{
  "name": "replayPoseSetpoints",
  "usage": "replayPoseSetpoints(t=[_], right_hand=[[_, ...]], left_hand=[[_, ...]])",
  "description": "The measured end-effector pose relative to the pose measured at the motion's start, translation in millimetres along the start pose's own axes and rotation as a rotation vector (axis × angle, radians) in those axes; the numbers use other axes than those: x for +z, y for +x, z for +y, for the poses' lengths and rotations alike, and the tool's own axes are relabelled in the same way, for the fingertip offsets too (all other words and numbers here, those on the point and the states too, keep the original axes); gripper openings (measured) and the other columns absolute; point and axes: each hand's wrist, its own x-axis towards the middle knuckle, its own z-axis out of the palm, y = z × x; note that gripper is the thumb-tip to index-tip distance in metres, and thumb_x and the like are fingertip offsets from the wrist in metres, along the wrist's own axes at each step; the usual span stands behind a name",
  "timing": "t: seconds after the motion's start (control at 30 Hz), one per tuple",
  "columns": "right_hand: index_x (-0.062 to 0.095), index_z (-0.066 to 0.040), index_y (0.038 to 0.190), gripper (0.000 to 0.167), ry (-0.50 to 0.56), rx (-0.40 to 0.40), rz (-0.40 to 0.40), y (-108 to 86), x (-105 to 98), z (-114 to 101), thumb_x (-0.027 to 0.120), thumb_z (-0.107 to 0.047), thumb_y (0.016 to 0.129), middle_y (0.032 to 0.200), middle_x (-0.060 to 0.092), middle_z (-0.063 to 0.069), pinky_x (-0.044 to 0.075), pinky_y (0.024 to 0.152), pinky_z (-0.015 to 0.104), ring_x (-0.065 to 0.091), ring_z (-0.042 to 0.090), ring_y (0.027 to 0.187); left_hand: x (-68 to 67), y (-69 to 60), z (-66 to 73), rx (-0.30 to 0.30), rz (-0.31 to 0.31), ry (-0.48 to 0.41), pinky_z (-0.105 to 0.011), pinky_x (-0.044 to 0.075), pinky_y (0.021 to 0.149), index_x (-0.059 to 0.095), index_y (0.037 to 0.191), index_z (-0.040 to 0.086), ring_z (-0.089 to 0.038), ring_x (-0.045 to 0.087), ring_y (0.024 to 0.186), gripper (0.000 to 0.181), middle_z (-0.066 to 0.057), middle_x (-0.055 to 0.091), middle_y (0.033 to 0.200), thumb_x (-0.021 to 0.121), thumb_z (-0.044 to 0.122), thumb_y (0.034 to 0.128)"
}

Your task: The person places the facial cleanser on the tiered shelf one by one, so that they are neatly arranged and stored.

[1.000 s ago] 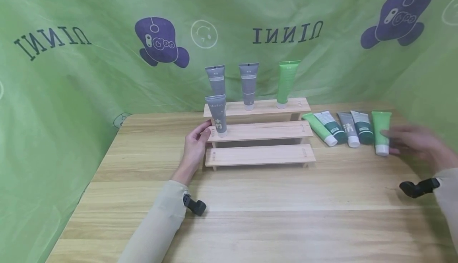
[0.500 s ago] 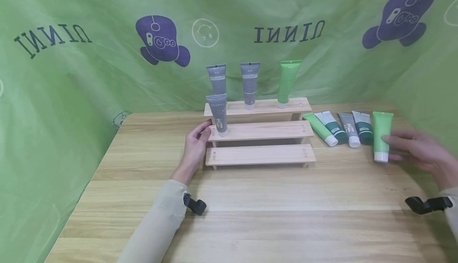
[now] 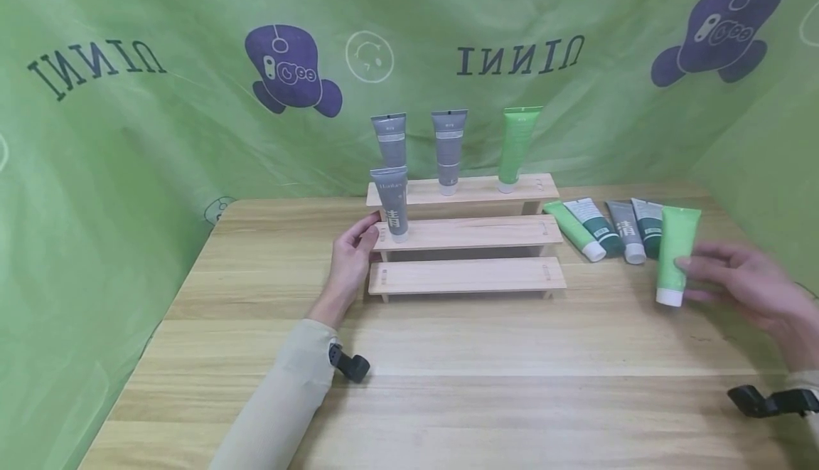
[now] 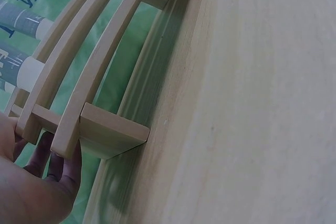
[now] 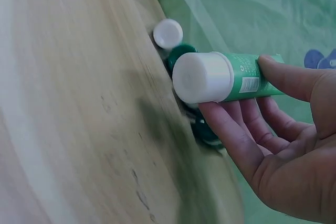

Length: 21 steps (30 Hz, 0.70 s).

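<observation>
My right hand point(image 3: 745, 278) pinches a light green squeeze tube point(image 3: 678, 249) between thumb and fingers, its white cap downward. The right wrist view shows that tube's white cap point(image 5: 197, 77) close up, held above the table. My left hand point(image 3: 348, 260) grips the left end of a three-step wooden display rack point(image 3: 467, 276), fingers curled round the middle step's end. On the rack's top step stand two grey tubes, one at left point(image 3: 392, 136) and one in the middle point(image 3: 449, 150), plus a green tube point(image 3: 517, 146). Another grey tube point(image 3: 393, 203) stands at the left of the middle step.
Right of the rack several tubes lie on the wooden table point(image 3: 486, 399): a green one point(image 3: 576, 232), a grey one point(image 3: 625, 232) and two white-and-dark-green ones, left point(image 3: 595, 225) and right point(image 3: 649, 225). A green printed cloth point(image 3: 192, 143) hangs behind.
My right hand has lifted the light green tube from the end of the row and drawn it toward me and slightly left. My left hand stays on the rack.
</observation>
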Motion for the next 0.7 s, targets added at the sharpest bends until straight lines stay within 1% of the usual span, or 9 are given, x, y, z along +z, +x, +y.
replayPoseSetpoints(t=[0.03, 0.07, 0.17, 0.3, 0.33, 0.4, 0.47, 0.53, 0.7], right_hand=[[0.063, -0.016, 0.12, 0.027, -0.004, -0.01, 0.004, -2.1, 4, -1, 0.054, 0.002, 0.102, 0.097, 0.07, -0.003, 0.062, 0.074, 0.033, 0.072, 0.02, 0.085], [0.064, -0.025, 0.109, 0.031, -0.014, -0.022, 0.005, -4.1, 8, -1, 0.055, 0.002, 0.101, 0.097, 0.07, -0.003, 0.062, 0.074, 0.033, 0.072, 0.02, 0.085], [0.064, -0.031, 0.106, 0.036, -0.042, -0.046, -0.008, -9.5, 21, -2, 0.055, 0.003, 0.101, 0.098, 0.07, -0.005, 0.062, 0.074, 0.032, 0.072, 0.018, 0.085], [0.058, -0.028, 0.113, 0.031, -0.109, -0.055, -0.013, -15.3, 39, -3, 0.056, 0.001, 0.101, 0.101, 0.071, -0.008, 0.061, 0.075, 0.031, 0.071, 0.017, 0.087], [0.056, -0.027, 0.116, 0.03, -0.153, -0.052, -0.006, -16.9, 43, -4, 0.056, -0.001, 0.102, 0.101, 0.07, -0.01, 0.061, 0.076, 0.031, 0.071, 0.016, 0.088], [0.053, -0.02, 0.123, 0.027, -0.236, -0.05, 0.0, -19.7, 53, -5, 0.058, -0.005, 0.102, 0.103, 0.07, -0.013, 0.061, 0.077, 0.03, 0.071, 0.016, 0.09], [0.048, -0.013, 0.13, 0.03, -0.321, -0.055, -0.004, -21.9, 62, -6, 0.059, -0.01, 0.102, 0.105, 0.068, -0.015, 0.06, 0.078, 0.028, 0.07, 0.015, 0.092], [0.046, -0.008, 0.133, 0.034, -0.364, -0.066, -0.006, -23.7, 71, -7, 0.06, -0.012, 0.102, 0.107, 0.068, -0.014, 0.058, 0.079, 0.027, 0.069, 0.014, 0.094], [0.049, -0.011, 0.132, 0.035, -0.388, -0.107, -0.018, -26.3, 93, -10, 0.064, -0.014, 0.1, 0.111, 0.069, -0.012, 0.054, 0.081, 0.022, 0.066, 0.009, 0.099]], left_hand=[[0.0, -0.2, -0.1, -0.001, 0.0, 0.0, -0.034, 0.043, 0.108, 0.059, 0.138, 0.005, -0.021, 0.052, 0.127, 0.036, -0.006, 0.057, 0.143, 0.055, 0.016, 0.1044], [-0.1, -0.3, -0.2, 0.0, 0.0, -0.001, -0.034, 0.043, 0.108, 0.059, 0.138, 0.004, -0.021, 0.052, 0.127, 0.036, -0.006, 0.057, 0.143, 0.055, 0.016, 0.1044], [-0.4, -0.3, -0.6, 0.003, -0.011, -0.006, -0.035, 0.044, 0.108, 0.058, 0.139, 0.004, -0.021, 0.051, 0.128, 0.036, -0.006, 0.056, 0.143, 0.054, 0.016, 0.1051], [-0.9, 0.2, -1.2, 0.01, -0.024, -0.009, -0.037, 0.046, 0.106, 0.056, 0.14, 0.004, -0.024, 0.052, 0.125, 0.036, -0.007, 0.055, 0.144, 0.052, 0.015, 0.1057], [-0.9, 0.1, -1.1, 0.01, -0.025, -0.007, -0.037, 0.046, 0.106, 0.056, 0.14, 0.004, -0.023, 0.052, 0.125, 0.037, -0.007, 0.055, 0.144, 0.052, 0.016, 0.1057], [-0.8, -0.1, -0.9, 0.009, -0.019, 0.0, -0.036, 0.044, 0.107, 0.057, 0.14, 0.004, -0.022, 0.053, 0.125, 0.036, -0.006, 0.056, 0.144, 0.052, 0.016, 0.1055], [-0.5, -0.3, -0.6, 0.009, -0.016, 0.001, -0.034, 0.043, 0.108, 0.057, 0.14, 0.004, -0.021, 0.052, 0.125, 0.036, -0.006, 0.056, 0.143, 0.053, 0.016, 0.1053], [-0.3, -0.7, 0.2, 0.008, -0.011, -0.006, -0.034, 0.044, 0.107, 0.057, 0.139, 0.003, -0.021, 0.053, 0.124, 0.036, -0.008, 0.056, 0.143, 0.053, 0.016, 0.1052], [-0.1, -1.1, 0.3, 0.004, -0.008, -0.018, -0.036, 0.047, 0.103, 0.056, 0.139, 0.001, -0.025, 0.056, 0.118, 0.037, -0.01, 0.056, 0.143, 0.053, 0.014, 0.1049]])
